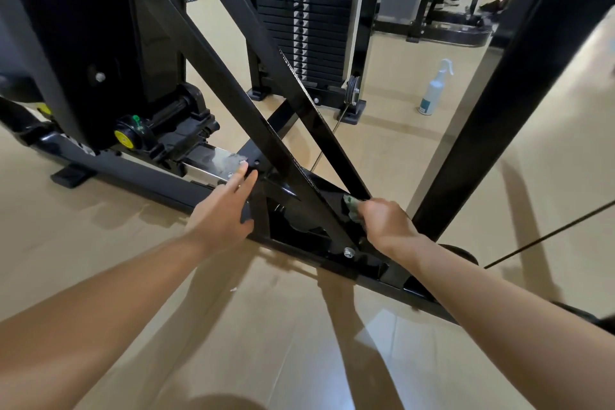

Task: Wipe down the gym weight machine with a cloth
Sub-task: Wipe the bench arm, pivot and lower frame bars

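Right hand [386, 223] curled tightly round small crumpled green cloth [352, 208], seemingly pressed against foot of slanted black steel machine bar [312, 123]. Left hand [223, 210] flat, fingers straight, holding nothing, resting on black base rail [149, 173].

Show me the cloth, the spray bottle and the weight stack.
cloth [351, 206], head view, its visible green fold
spray bottle [434, 90], head view, white body
weight stack [319, 27], head view, front of plates
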